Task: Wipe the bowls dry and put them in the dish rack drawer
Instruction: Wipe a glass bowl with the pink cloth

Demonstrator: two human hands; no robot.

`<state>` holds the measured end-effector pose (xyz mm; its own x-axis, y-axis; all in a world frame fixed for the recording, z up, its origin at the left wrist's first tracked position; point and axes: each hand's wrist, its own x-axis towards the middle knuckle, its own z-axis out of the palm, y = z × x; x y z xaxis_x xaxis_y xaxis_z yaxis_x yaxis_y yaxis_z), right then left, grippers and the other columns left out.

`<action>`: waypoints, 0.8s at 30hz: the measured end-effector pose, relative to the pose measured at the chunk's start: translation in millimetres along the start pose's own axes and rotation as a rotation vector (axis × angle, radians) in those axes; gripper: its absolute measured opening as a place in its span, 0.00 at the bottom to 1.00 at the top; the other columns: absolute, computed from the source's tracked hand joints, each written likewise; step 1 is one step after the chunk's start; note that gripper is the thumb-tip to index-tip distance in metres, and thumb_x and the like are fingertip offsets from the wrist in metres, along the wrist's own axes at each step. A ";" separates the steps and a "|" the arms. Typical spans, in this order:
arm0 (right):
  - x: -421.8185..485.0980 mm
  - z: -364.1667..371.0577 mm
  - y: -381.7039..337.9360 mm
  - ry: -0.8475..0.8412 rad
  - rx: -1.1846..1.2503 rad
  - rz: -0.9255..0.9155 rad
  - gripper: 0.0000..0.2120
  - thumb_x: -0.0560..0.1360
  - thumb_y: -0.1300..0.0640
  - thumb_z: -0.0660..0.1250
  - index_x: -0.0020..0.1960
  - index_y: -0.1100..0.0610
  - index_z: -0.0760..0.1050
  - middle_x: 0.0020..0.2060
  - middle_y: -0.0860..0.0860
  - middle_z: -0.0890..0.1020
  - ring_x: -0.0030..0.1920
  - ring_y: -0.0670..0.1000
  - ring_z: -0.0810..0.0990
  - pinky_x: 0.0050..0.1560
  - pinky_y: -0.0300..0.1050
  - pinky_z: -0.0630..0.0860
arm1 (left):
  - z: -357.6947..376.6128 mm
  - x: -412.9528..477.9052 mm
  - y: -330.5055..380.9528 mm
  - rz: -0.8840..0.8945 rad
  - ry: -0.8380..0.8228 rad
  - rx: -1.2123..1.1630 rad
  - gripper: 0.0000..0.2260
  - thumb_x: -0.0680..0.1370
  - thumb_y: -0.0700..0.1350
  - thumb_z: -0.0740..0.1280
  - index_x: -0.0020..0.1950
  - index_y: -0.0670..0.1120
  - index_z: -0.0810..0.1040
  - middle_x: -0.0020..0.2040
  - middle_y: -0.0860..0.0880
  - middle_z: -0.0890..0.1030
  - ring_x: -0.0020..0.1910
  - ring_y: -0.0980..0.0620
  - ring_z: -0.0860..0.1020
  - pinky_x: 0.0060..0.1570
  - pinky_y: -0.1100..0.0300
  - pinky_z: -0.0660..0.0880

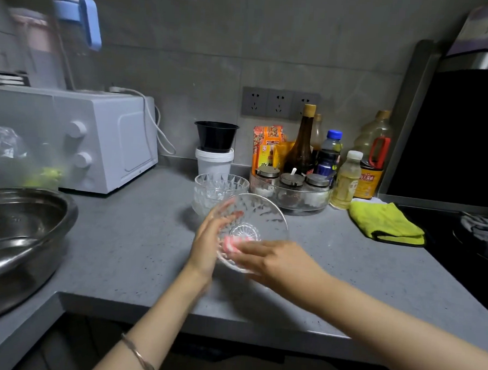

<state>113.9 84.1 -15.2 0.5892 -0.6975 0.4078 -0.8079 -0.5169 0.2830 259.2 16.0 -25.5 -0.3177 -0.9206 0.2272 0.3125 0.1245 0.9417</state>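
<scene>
A clear cut-glass bowl (259, 222) is tipped on its side above the grey counter (137, 252), its mouth facing me. My left hand (207, 243) holds it by the left rim, fingers over the outside. My right hand (275, 261) reaches into the bowl and presses a small pink-and-white cloth (229, 245) against the inside. A stack of similar glass bowls (218, 187) stands just behind. The dish rack drawer is not in view.
A steel basin (19, 241) sits at the left with a white microwave (98, 140) behind it. A black bowl on a white tub (215, 149), a condiment tray with bottles (293, 193) and a yellow cloth (385, 223) line the back. The stove (477, 234) is at the right.
</scene>
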 end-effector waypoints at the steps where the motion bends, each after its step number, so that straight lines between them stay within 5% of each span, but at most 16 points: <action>1: -4.4 -2.3 12.8 -0.048 -0.105 -0.074 0.21 0.66 0.58 0.76 0.59 0.52 0.80 0.56 0.50 0.82 0.52 0.53 0.83 0.47 0.48 0.81 | -5.7 2.8 3.9 -0.017 -0.031 0.026 0.18 0.75 0.46 0.61 0.64 0.52 0.76 0.61 0.47 0.80 0.60 0.51 0.78 0.58 0.49 0.75; 3: -8.4 -6.7 30.3 -0.063 -0.225 -0.134 0.23 0.61 0.61 0.78 0.56 0.54 0.82 0.55 0.52 0.83 0.53 0.53 0.83 0.51 0.48 0.81 | -12.5 6.2 9.0 -0.075 -0.090 0.031 0.21 0.70 0.48 0.62 0.63 0.52 0.76 0.59 0.45 0.81 0.58 0.47 0.80 0.58 0.45 0.75; 5: -4.7 -8.5 29.5 -0.044 -0.288 -0.145 0.19 0.62 0.63 0.76 0.52 0.55 0.83 0.50 0.54 0.85 0.49 0.54 0.84 0.42 0.47 0.82 | -12.1 7.5 9.1 -0.077 -0.110 -0.024 0.20 0.72 0.47 0.61 0.64 0.51 0.75 0.59 0.45 0.81 0.57 0.46 0.80 0.54 0.48 0.78; 7: -0.1 -4.4 18.7 0.003 -0.297 -0.116 0.16 0.68 0.63 0.62 0.49 0.55 0.84 0.45 0.53 0.85 0.42 0.54 0.85 0.33 0.44 0.80 | -8.1 4.9 6.9 -0.032 -0.090 -0.096 0.19 0.75 0.46 0.60 0.66 0.53 0.74 0.60 0.48 0.81 0.58 0.48 0.79 0.48 0.54 0.79; 8: 3.5 0.4 11.4 0.029 -0.274 -0.076 0.18 0.69 0.63 0.57 0.49 0.54 0.83 0.43 0.52 0.85 0.38 0.53 0.84 0.29 0.41 0.78 | -5.9 3.0 4.2 -0.013 -0.078 -0.111 0.21 0.73 0.46 0.61 0.66 0.54 0.73 0.61 0.50 0.80 0.59 0.50 0.79 0.45 0.57 0.78; 10: 13.1 5.8 -6.1 0.074 -0.159 0.081 0.12 0.70 0.58 0.64 0.50 0.53 0.82 0.41 0.48 0.84 0.32 0.52 0.82 0.24 0.39 0.73 | 1.6 -1.5 -4.1 -0.007 -0.037 -0.127 0.24 0.68 0.47 0.63 0.64 0.55 0.74 0.60 0.53 0.80 0.55 0.54 0.79 0.41 0.61 0.76; 13: 21.6 8.6 -23.7 0.166 0.077 0.209 0.14 0.73 0.50 0.60 0.51 0.53 0.80 0.44 0.49 0.84 0.32 0.54 0.82 0.22 0.43 0.74 | 9.1 -4.7 -10.6 -0.010 0.021 -0.115 0.20 0.69 0.48 0.62 0.60 0.56 0.76 0.57 0.50 0.82 0.57 0.54 0.79 0.47 0.61 0.74; 16: 8.1 7.4 -6.7 0.081 -0.040 -0.016 0.18 0.72 0.53 0.56 0.56 0.53 0.80 0.51 0.50 0.84 0.43 0.52 0.84 0.37 0.45 0.81 | -2.9 1.0 -2.4 -0.079 0.014 -0.130 0.18 0.73 0.45 0.62 0.62 0.51 0.76 0.58 0.43 0.81 0.57 0.46 0.79 0.51 0.54 0.76; 19: -1.8 -3.2 25.3 -0.020 -0.255 -0.149 0.17 0.68 0.61 0.68 0.56 0.55 0.82 0.54 0.53 0.83 0.53 0.54 0.83 0.53 0.49 0.79 | -16.6 7.1 5.9 -0.158 -0.076 -0.058 0.16 0.79 0.43 0.57 0.65 0.50 0.75 0.58 0.42 0.81 0.56 0.40 0.80 0.58 0.43 0.75; 24: 7.8 -1.3 4.0 -0.024 -0.263 0.002 0.10 0.66 0.59 0.67 0.44 0.51 0.84 0.37 0.48 0.84 0.33 0.51 0.83 0.27 0.38 0.75 | -6.5 1.2 7.1 -0.026 -0.055 -0.095 0.22 0.74 0.45 0.64 0.69 0.54 0.70 0.60 0.52 0.80 0.56 0.49 0.80 0.43 0.57 0.79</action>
<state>115.2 77.2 -9.8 0.5848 -0.7118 0.3889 -0.7832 -0.3708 0.4991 266.8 13.4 -20.1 -0.3745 -0.9012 0.2183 0.3857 0.0627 0.9205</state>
